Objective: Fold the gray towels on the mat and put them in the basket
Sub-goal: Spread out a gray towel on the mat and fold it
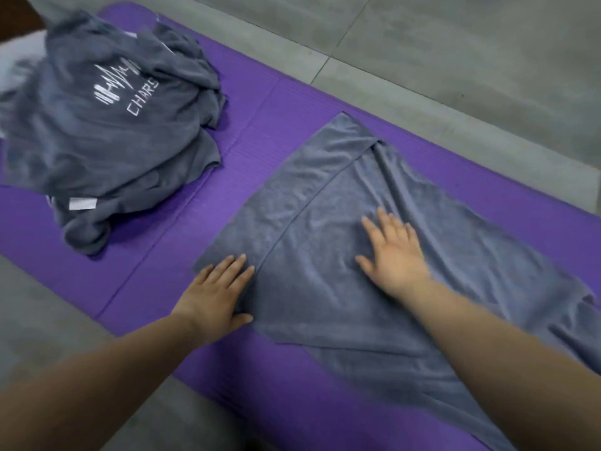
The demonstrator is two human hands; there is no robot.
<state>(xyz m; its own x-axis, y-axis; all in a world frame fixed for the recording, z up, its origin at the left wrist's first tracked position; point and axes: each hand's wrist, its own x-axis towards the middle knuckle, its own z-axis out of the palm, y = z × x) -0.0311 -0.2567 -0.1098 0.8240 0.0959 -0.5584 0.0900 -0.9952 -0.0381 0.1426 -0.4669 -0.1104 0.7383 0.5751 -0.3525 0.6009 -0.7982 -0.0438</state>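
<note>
Gray towel [325,196], spread over the right half of the purple mat [260,102], one layer folded over another. Hemmed edge of the upper layer running from the far corner down toward the near left corner, a strip of the lower layer showing to its left. Creased around the middle, rumpled at the right end, there cut off by the picture's edge.

Left hand [214,291] flat and open at the towel's near left corner, fingers straight and close together on the cloth, thumb along the near edge, heel of the palm on the mat. Right hand [393,252] flat and open on the middle of the upper layer, fingers spread, gripping nothing. Hemmed edge passing between the two hands.

Farther left on the same mat, well apart from the spread towel, a loose pile of gray towels [107,141], unfolded, the top one bearing white print [126,89], a white label [83,203] sticking out at the pile's near side.

Around the mat, gray tiled floor [455,53].
</note>
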